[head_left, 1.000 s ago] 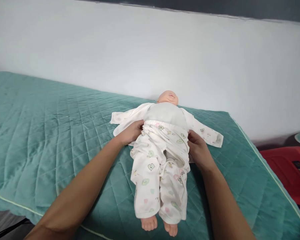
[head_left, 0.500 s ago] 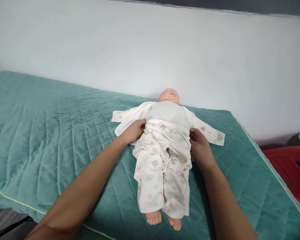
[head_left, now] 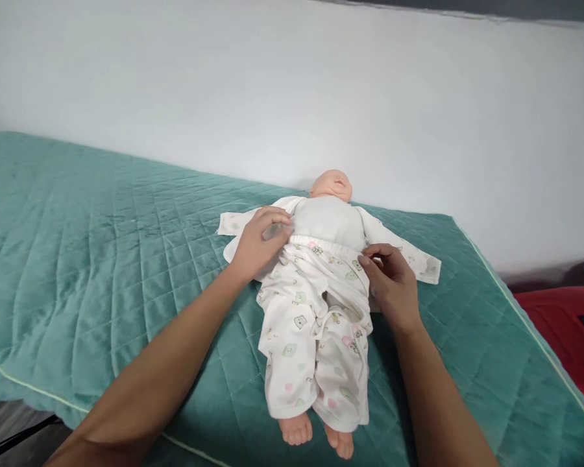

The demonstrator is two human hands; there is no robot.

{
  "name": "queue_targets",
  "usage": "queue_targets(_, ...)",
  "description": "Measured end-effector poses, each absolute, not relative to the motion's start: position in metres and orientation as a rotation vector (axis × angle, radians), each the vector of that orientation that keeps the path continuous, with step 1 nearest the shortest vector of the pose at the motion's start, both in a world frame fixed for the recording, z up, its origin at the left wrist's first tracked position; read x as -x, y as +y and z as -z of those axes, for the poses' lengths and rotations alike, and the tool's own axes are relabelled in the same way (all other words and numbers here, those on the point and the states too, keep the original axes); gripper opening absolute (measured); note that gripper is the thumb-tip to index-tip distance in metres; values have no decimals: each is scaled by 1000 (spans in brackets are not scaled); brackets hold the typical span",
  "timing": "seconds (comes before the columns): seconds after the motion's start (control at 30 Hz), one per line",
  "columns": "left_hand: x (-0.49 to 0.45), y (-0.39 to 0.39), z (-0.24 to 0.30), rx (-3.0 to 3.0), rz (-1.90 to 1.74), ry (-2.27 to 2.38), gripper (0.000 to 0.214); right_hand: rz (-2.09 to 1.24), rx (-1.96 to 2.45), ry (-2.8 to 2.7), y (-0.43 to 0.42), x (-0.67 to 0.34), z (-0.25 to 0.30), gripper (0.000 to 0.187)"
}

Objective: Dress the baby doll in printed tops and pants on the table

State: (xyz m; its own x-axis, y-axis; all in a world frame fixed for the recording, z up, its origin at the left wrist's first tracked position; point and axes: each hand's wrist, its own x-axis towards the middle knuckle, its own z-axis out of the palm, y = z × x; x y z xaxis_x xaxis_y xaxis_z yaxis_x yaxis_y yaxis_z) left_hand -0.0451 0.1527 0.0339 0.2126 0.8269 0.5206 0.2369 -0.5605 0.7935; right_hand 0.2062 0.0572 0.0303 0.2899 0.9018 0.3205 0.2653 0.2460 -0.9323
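Note:
A baby doll (head_left: 331, 187) lies on its back on a teal quilted mattress (head_left: 102, 246), head toward the wall. It wears white printed trousers (head_left: 311, 324) and an unfastened white top (head_left: 409, 256) spread out to both sides; its grey cloth belly (head_left: 328, 220) shows. My left hand (head_left: 257, 243) rests on the doll's side at the waistband, fingers curled over the top's edge. My right hand (head_left: 389, 282) lies at the other hip, fingers bent and pinching at the waistband. Bare feet (head_left: 316, 434) stick out near the mattress edge.
A pale wall (head_left: 292, 97) runs right behind the doll's head. A red object (head_left: 564, 337) sits on the floor to the right of the mattress. The mattress's front edge (head_left: 29, 389) runs below my left forearm.
Both hands moved up from the trousers' sides to the waistband. The left hand now reaches onto the top's edge, and the right hand's fingers have come on top of the hip.

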Motion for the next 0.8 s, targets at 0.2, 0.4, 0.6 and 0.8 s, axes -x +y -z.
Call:
queue_targets(0.2, 43, 144, -44, -2041, -1005, 832, 18, -791, 1345, -1447, 58, -213, -34, 26)
queue_targets(0.4, 46, 144, -48, -2098, -882, 802, 20, -469, 1273, -1729, 61, -213, -35, 23)
queue_targets(0.6, 31, 149, -44, -2028, -1024, 844, 18, -278, 1302, -1733, 69, -205, -29, 25)
queue_targets(0.8, 9, 183, -43, -1935, -1062, 1043, 17, -300, 1498, -1469, 96, -203, -27, 30)
